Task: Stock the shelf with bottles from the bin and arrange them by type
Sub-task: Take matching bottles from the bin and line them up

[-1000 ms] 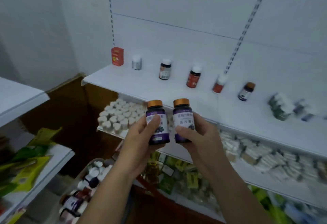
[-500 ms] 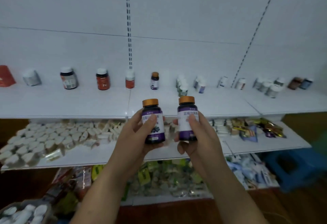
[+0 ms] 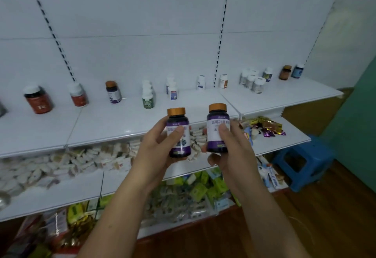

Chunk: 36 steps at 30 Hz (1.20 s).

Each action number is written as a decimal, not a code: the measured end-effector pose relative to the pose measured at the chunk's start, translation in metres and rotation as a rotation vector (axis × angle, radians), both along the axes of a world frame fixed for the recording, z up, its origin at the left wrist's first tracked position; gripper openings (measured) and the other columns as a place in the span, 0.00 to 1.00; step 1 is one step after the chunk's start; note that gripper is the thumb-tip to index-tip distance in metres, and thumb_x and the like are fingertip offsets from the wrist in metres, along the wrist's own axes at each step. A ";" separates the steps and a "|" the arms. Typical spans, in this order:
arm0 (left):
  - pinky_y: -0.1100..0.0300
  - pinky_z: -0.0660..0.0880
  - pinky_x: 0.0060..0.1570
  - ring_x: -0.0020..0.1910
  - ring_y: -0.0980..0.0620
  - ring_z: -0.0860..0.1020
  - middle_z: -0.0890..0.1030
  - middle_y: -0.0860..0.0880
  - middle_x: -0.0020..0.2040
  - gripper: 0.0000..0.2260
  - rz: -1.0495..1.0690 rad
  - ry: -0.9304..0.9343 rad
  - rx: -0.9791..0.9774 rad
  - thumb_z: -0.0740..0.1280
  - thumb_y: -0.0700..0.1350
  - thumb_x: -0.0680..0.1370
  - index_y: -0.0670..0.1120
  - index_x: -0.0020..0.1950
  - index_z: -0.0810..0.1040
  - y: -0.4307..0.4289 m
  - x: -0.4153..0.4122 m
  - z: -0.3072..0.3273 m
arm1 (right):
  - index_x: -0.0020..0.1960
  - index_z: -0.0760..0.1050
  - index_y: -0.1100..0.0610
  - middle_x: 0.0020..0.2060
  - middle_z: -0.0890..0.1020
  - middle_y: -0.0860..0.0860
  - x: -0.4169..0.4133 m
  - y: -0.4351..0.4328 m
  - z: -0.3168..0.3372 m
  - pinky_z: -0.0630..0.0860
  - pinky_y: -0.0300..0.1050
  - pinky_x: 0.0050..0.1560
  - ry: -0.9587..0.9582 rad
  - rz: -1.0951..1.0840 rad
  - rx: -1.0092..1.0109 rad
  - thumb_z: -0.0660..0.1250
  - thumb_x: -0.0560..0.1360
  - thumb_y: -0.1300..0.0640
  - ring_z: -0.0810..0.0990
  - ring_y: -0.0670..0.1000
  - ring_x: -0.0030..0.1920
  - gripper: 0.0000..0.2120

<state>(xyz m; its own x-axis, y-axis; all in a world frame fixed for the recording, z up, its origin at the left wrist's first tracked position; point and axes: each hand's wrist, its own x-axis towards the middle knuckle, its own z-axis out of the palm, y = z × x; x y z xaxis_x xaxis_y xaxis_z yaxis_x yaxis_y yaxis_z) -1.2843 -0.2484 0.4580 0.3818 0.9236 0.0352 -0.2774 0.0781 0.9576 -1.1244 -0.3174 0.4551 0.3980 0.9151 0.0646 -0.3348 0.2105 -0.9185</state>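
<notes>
The left hand (image 3: 156, 145) grips the left bottle (image 3: 177, 120), a dark one with a purple label and a copper-coloured cap. The thumb lies across the label and the fingers curl behind it. The right hand (image 3: 234, 149) grasps the right bottle (image 3: 217, 121), which is of the same kind, with the thumb on the white part of its label. Both bottles are upright, side by side with a gap between them. They are held in the air just in front of the front edge of the top shelf (image 3: 122, 123), and neither touches it.

A spaced row of bottles stands along the back edge of the top shelf. At the left end is a red bottle (image 3: 38, 99) with a white cap, with a smaller red bottle (image 3: 78, 94) beside it. Next comes a purple bottle (image 3: 113, 92) with a copper cap that looks like the two in the hands. To its right a short file of green-label bottles (image 3: 148, 98) runs from the back towards the front, followed by a pair of blue-label bottles (image 3: 172, 90). Further right stands a cluster of white-capped bottles (image 3: 252, 80). At the right end are a brown bottle (image 3: 284, 72) and a blue bottle (image 3: 297, 71).

The shelf below holds heaps of small white packets (image 3: 61, 162) on its left and middle, and shiny sweets (image 3: 264, 127) at its right end. Green boxes (image 3: 203, 186) lie lower still. A blue stool (image 3: 301, 160) stands on the wooden floor (image 3: 325, 217) by the right end of the shelves.
</notes>
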 end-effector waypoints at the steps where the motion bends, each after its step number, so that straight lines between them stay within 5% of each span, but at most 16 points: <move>1: 0.42 0.83 0.52 0.57 0.38 0.85 0.86 0.43 0.59 0.20 -0.002 0.010 0.007 0.71 0.49 0.77 0.50 0.69 0.79 0.003 0.002 0.000 | 0.67 0.77 0.49 0.45 0.85 0.55 0.001 0.004 -0.002 0.75 0.49 0.32 -0.014 0.012 -0.005 0.70 0.74 0.46 0.82 0.57 0.39 0.22; 6: 0.44 0.82 0.56 0.57 0.40 0.86 0.87 0.44 0.59 0.17 0.095 0.035 0.018 0.69 0.44 0.82 0.49 0.71 0.78 0.026 -0.009 -0.002 | 0.70 0.75 0.48 0.53 0.87 0.54 -0.011 0.043 -0.010 0.83 0.51 0.42 -0.071 0.069 -0.007 0.66 0.81 0.51 0.86 0.57 0.46 0.17; 9: 0.47 0.83 0.54 0.57 0.44 0.86 0.87 0.47 0.58 0.16 0.167 0.097 0.054 0.69 0.43 0.83 0.51 0.72 0.77 0.045 -0.030 -0.007 | 0.72 0.74 0.47 0.56 0.87 0.49 -0.030 0.076 -0.015 0.83 0.57 0.56 -0.135 0.093 -0.025 0.68 0.77 0.46 0.87 0.52 0.56 0.24; 12: 0.45 0.82 0.58 0.59 0.47 0.85 0.87 0.49 0.59 0.17 0.235 0.156 0.079 0.69 0.43 0.83 0.54 0.72 0.77 0.074 -0.056 -0.015 | 0.72 0.73 0.46 0.56 0.87 0.49 -0.053 0.111 -0.021 0.82 0.58 0.61 -0.181 0.138 -0.037 0.69 0.76 0.45 0.86 0.51 0.57 0.25; 17: 0.44 0.81 0.62 0.59 0.48 0.85 0.87 0.50 0.58 0.17 0.327 0.242 0.145 0.71 0.45 0.82 0.56 0.71 0.76 0.142 -0.102 -0.032 | 0.73 0.73 0.48 0.54 0.87 0.44 -0.097 0.184 -0.035 0.84 0.45 0.55 -0.283 0.213 -0.049 0.69 0.81 0.52 0.86 0.46 0.56 0.20; 20: 0.51 0.83 0.55 0.53 0.52 0.86 0.87 0.52 0.54 0.17 0.376 0.336 0.197 0.72 0.45 0.82 0.57 0.70 0.75 0.194 -0.130 -0.043 | 0.70 0.74 0.46 0.55 0.87 0.47 -0.125 0.235 -0.045 0.83 0.44 0.53 -0.341 0.218 -0.073 0.70 0.81 0.53 0.86 0.46 0.54 0.18; 25: 0.65 0.83 0.50 0.54 0.61 0.83 0.82 0.59 0.59 0.20 0.381 0.451 0.233 0.73 0.42 0.81 0.56 0.70 0.74 0.279 -0.162 -0.067 | 0.66 0.72 0.40 0.59 0.83 0.44 -0.160 0.320 -0.066 0.80 0.40 0.53 -0.501 0.157 -0.105 0.71 0.81 0.55 0.84 0.43 0.55 0.19; 29: 0.62 0.83 0.49 0.53 0.59 0.84 0.82 0.59 0.59 0.21 0.362 0.457 0.218 0.73 0.42 0.80 0.55 0.70 0.74 0.327 -0.175 -0.087 | 0.69 0.71 0.43 0.60 0.81 0.42 -0.170 0.363 -0.083 0.78 0.35 0.54 -0.556 0.108 -0.138 0.71 0.81 0.56 0.82 0.43 0.58 0.20; 32: 0.63 0.81 0.51 0.55 0.61 0.83 0.81 0.60 0.59 0.22 0.354 0.481 0.210 0.74 0.43 0.80 0.56 0.70 0.74 0.354 -0.175 -0.099 | 0.69 0.70 0.44 0.60 0.79 0.39 -0.173 0.381 -0.091 0.75 0.26 0.51 -0.594 0.097 -0.148 0.71 0.81 0.58 0.79 0.33 0.57 0.20; 36: 0.51 0.82 0.59 0.56 0.57 0.82 0.83 0.56 0.59 0.23 0.369 0.479 0.187 0.74 0.38 0.78 0.52 0.70 0.74 0.383 -0.168 -0.105 | 0.70 0.70 0.46 0.61 0.78 0.37 -0.176 0.401 -0.101 0.73 0.23 0.52 -0.625 0.113 -0.142 0.70 0.81 0.61 0.76 0.28 0.56 0.21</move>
<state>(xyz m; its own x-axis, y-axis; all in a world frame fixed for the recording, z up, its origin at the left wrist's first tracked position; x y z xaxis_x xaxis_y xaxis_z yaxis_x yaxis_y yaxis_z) -1.4526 0.1346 0.3534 0.0524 0.9922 0.1131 0.2086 -0.1216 0.9704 -1.3003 0.0832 0.3544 0.2253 0.9658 0.1283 0.2589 0.0676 -0.9635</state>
